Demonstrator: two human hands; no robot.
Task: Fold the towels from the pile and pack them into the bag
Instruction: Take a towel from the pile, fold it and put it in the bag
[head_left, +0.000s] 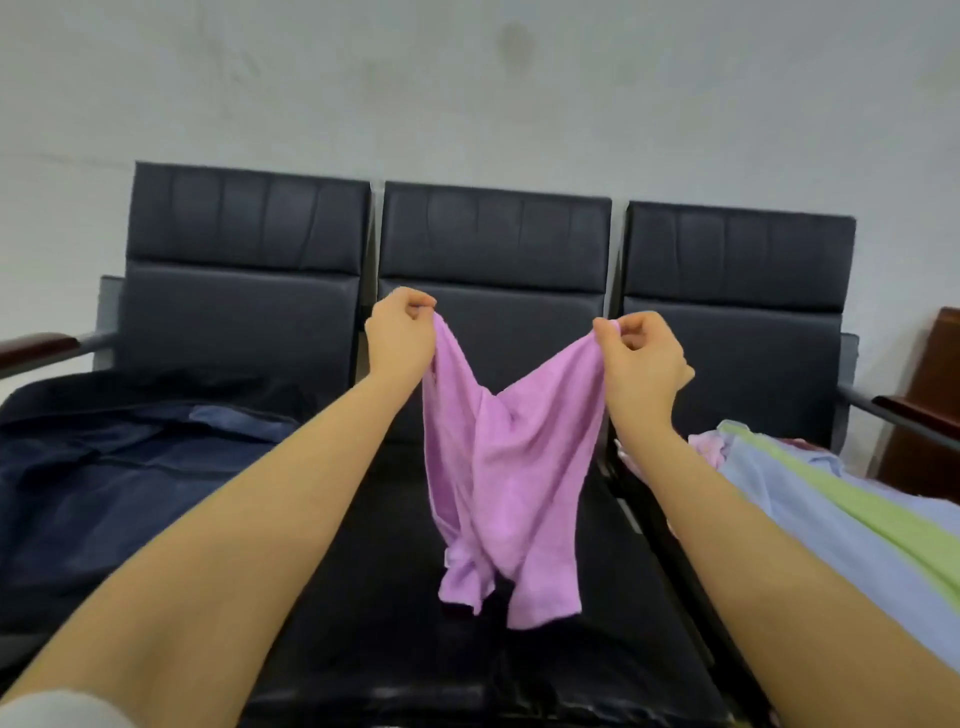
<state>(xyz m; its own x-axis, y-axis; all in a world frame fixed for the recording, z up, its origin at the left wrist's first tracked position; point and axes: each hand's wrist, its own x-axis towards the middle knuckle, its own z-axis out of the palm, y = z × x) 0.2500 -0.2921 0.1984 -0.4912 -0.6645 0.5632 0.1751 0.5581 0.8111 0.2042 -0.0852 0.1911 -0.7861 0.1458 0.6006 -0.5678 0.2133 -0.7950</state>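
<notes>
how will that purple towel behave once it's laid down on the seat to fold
Probably very floppy: the purple towel sags in a deep V between the left hand and right hand pinching its corners. It looks light, since fingertip pinches hold it. Its hanging end bunches, so it will likely need smoothing flat.

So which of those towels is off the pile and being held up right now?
The purple towel, pinched at its top edge by the left hand and the right hand over the middle seat. The blue and green towels lie heaped on the right seat.
</notes>
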